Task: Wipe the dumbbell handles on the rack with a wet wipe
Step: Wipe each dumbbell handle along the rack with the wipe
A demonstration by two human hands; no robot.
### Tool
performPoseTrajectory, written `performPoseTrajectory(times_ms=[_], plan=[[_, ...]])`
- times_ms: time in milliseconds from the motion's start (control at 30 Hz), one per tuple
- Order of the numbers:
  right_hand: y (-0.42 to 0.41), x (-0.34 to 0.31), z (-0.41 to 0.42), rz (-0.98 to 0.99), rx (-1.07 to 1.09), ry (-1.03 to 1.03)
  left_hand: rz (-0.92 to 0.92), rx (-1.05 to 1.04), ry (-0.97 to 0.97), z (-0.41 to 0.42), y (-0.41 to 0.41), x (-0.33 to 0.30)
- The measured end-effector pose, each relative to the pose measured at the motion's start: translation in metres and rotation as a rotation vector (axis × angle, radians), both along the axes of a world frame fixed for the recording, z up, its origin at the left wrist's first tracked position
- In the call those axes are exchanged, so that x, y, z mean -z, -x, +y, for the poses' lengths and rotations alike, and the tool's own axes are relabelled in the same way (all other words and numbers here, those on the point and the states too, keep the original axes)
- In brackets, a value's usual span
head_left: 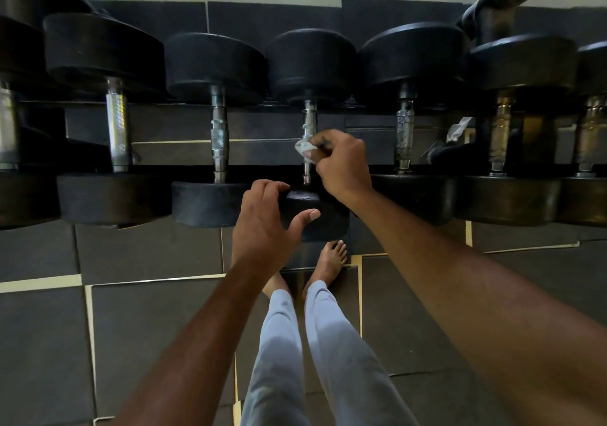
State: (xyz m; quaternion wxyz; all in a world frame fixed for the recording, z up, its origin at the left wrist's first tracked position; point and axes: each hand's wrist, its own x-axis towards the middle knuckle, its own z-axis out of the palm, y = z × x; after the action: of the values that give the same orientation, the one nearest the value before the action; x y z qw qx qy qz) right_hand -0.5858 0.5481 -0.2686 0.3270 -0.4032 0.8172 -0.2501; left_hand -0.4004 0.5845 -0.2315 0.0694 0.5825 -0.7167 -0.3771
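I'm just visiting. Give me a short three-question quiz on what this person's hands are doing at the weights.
1. True or false: the right hand presses a wet wipe against a dumbbell handle.
2. The left hand grips: A) the near head of that dumbbell, B) a bottle, C) the wall.
3. Fill in: the person's feet are ____.

Key: 1 true; 2 A; 3 bare.
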Motion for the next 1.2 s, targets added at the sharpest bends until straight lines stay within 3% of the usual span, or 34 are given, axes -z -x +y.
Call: performPoseTrajectory(times_ms=[233,500,800,967,1200], plan=[[0.013,0.0,-0.055,-0.048,0.251,0.135,-0.007,-0.005,0.017,0.001,0.0,0.001],[0.005,0.012,-0.052,-0.156,0.378,0.152,0.0,-0.006,0.011,0.0,0.0,-0.002],[0.02,0.013,-0.061,-0.735,0.84,0.006,-0.01,-0.005,0.003,0.0,0.001,-0.002],[0.025,0.014,-0.066,-0.669,0.75,-0.11,-0.017,0.002,0.003,0.0,0.001,-0.001],[0.031,-0.001,-0.058,-0.809,0.652,-0.133,-0.013,0.006,0.006,0.0,0.0,-0.001]])
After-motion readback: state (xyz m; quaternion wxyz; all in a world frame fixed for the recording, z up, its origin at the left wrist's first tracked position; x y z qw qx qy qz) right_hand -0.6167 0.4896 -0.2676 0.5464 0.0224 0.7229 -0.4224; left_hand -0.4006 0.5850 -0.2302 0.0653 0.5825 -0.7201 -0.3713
